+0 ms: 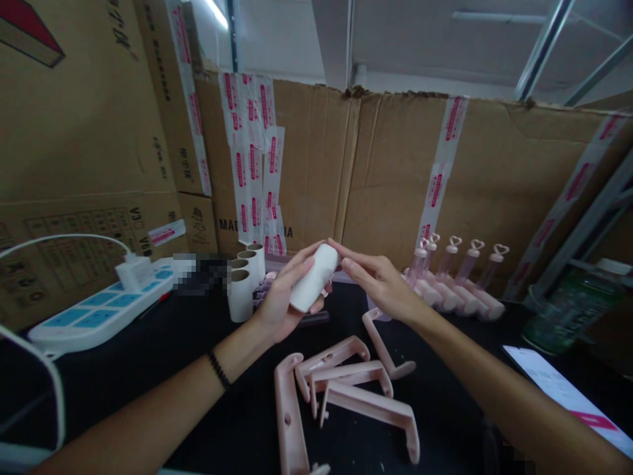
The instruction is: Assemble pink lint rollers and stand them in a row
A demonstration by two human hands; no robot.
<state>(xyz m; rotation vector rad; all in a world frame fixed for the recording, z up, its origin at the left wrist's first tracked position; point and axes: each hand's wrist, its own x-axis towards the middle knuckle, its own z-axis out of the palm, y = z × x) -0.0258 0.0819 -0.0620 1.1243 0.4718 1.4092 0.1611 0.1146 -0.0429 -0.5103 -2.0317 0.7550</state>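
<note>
Holding a white roll [314, 278] up over the black table [163, 343].
Gripped by the left hand [277, 300], fingers curled round its lower half, upper end tilted rightward; touched at that end by the right hand [380, 280], fingers straight and close together, pinching nothing. Just beneath, pink brackets [346, 389] lying flat; leftward, cardboard tubes [244, 280] upright and a power strip [99, 307]; rightward, pink rollers [459, 280] lined before a cardboard wall [395, 171].

Matt white paper roll [315, 278], smooth pink plastic brackets [368, 402], rough brown cardboard wall [390, 165]
</note>
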